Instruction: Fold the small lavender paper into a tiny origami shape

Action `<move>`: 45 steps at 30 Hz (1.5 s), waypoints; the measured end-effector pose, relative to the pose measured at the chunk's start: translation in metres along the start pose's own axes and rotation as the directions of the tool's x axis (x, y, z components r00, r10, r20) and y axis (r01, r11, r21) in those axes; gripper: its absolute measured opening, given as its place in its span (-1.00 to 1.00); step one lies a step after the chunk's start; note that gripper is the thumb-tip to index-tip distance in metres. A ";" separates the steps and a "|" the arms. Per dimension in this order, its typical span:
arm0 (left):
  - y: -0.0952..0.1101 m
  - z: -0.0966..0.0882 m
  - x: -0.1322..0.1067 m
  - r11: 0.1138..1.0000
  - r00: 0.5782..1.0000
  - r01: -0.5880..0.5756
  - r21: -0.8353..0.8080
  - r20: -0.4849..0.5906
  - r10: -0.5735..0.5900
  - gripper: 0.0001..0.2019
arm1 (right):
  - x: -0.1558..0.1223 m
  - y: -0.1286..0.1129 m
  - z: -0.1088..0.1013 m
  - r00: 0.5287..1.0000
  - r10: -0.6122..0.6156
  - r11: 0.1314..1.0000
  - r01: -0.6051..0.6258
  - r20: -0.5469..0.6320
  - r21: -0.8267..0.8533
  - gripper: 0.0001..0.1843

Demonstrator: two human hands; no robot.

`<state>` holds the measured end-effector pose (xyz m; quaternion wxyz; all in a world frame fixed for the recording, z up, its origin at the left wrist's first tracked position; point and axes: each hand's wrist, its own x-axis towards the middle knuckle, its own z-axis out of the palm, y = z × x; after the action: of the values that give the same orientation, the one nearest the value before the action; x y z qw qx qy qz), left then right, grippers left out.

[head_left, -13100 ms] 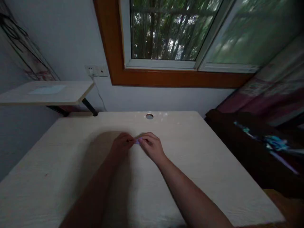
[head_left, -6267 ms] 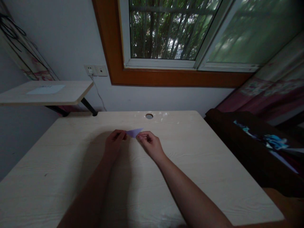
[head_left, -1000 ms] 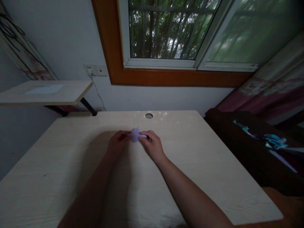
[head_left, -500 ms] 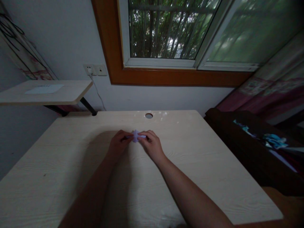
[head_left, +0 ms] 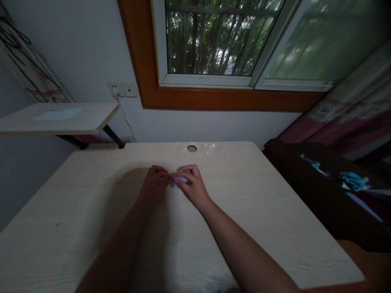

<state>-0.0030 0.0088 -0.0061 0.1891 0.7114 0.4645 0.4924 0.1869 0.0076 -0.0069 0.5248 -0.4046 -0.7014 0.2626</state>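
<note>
At pale desk (head_left: 259,211), below brown-framed window (head_left: 214,44). Off to left, raised on black legs, shelf (head_left: 91,116). Over desk, close together, left hand (head_left: 153,184) and right hand (head_left: 194,186), each in pinching grip. Between them, pinched by both, small lavender paper (head_left: 180,178), partly hidden. Beyond, near far edge, round hole (head_left: 192,149).

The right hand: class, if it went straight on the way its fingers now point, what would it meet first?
Past the purple paper that it holds, the right hand would most likely meet the left hand, close by and facing it; depth is hard to judge here.
</note>
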 end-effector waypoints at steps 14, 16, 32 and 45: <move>0.012 -0.004 0.001 0.988 0.988 0.126 -0.085 0.100 -0.117 -0.93 | 0.001 -0.006 -0.005 0.996 -0.059 0.994 0.064 0.062 -0.092 -0.92; 0.012 -0.004 0.001 0.985 0.986 0.140 -0.099 0.105 -0.129 -0.91 | 0.001 -0.006 -0.004 0.996 -0.063 0.994 0.068 0.061 -0.089 -0.93; 0.008 -0.010 0.002 0.912 0.929 0.346 -0.222 -0.054 -0.366 -0.84 | 0.002 -0.002 -0.008 0.990 0.063 0.998 -0.064 -0.125 0.002 -0.91; 0.013 -0.008 0.004 0.889 0.930 0.353 -0.292 0.001 -0.369 -0.86 | 0.004 -0.004 -0.006 0.999 0.051 0.998 -0.051 0.005 0.037 -0.90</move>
<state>-0.0040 0.0043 0.0089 0.3658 0.5639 0.5170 0.5301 0.1914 0.0081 0.0006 0.5239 -0.4117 -0.6871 0.2898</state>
